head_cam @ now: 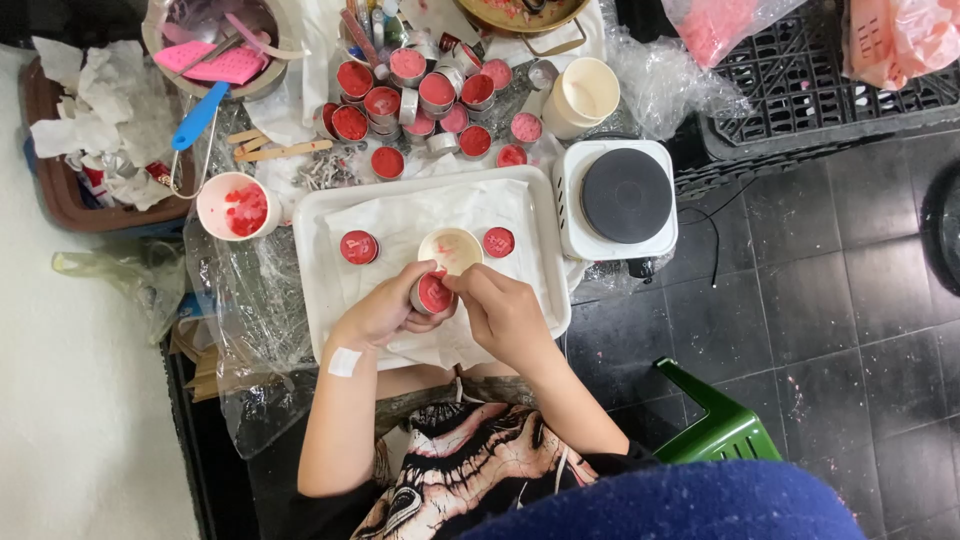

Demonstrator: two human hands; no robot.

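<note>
Small tin of red wax held over the white tray, centre of frame

Left hand [385, 312] is curled snugly round the small round tin [432, 293], fingers closed on its wall; right hand [503, 312] pinches in at the rim, fingertips nearly together, and I can't tell whether they hold anything. Risk, as I read it: a squeeze could tip the tin and smear red wax onto the paper-lined tray [320, 215]. An elbow nudge might also knock the cream cup [451, 249] just above, or the two filled tins beside it.
</note>
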